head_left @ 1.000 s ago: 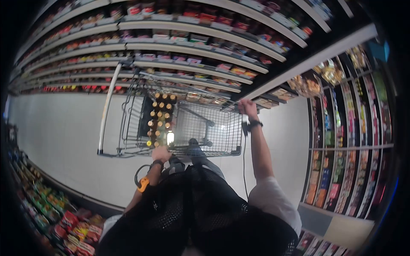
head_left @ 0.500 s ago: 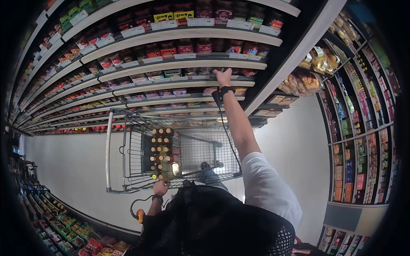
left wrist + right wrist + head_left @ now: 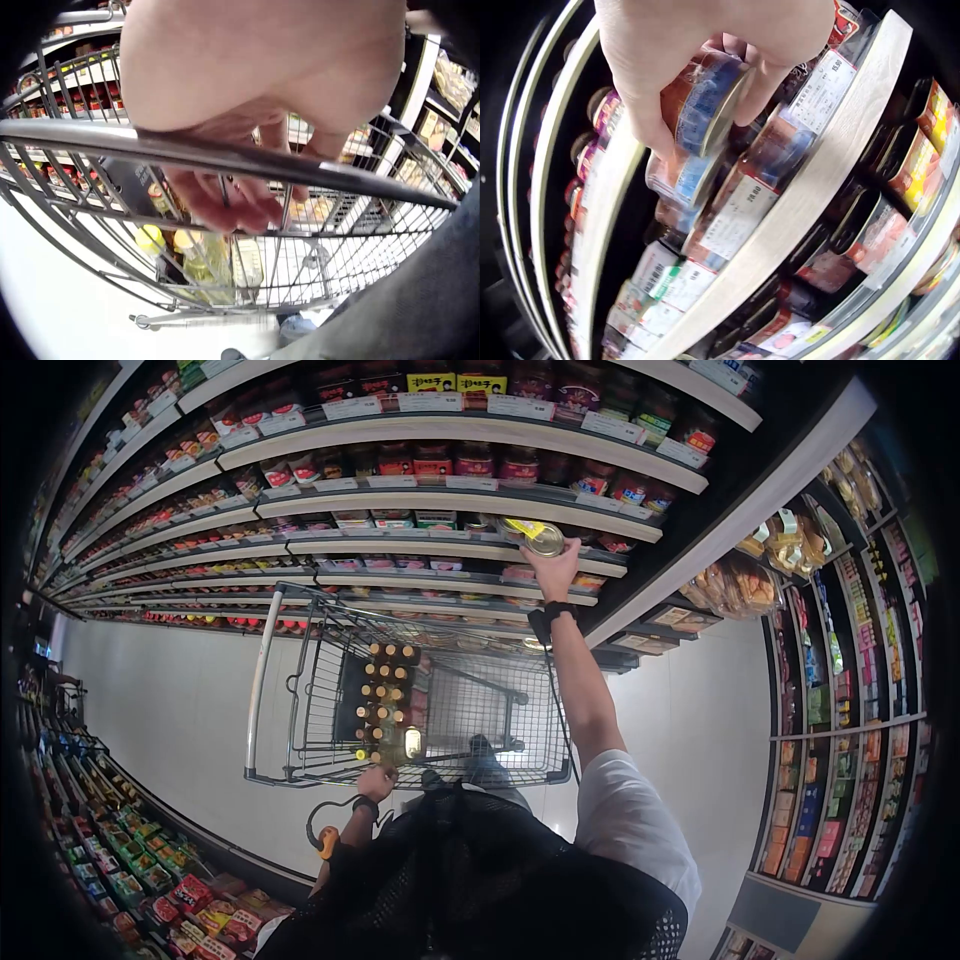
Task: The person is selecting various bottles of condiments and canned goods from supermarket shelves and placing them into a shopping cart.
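My right hand (image 3: 553, 565) is raised at a shelf and grips a short round can (image 3: 545, 541) with a metal lid; a yellow label shows beside it. In the right wrist view, thumb and fingers pinch the can (image 3: 712, 105) by its sides, just above another blue-labelled can (image 3: 686, 180) on the shelf. My left hand (image 3: 376, 782) lies over the near side of the shopping cart (image 3: 262, 675). In the left wrist view, its fingers (image 3: 217, 210) curl over the metal rail (image 3: 225, 156) into the basket.
Several capped bottles (image 3: 385, 685) stand in the cart beside a clear oil bottle (image 3: 247, 262). Long shelves (image 3: 420, 430) of jars and tins run along the far side. Bagged goods (image 3: 735, 585) hang at the shelf end, and more shelving (image 3: 845, 710) stands on the right.
My right hand has gone from the cart's far corner up to the shelf and now holds a can, lifted slightly toward me. My left hand has stayed at the cart's near side.
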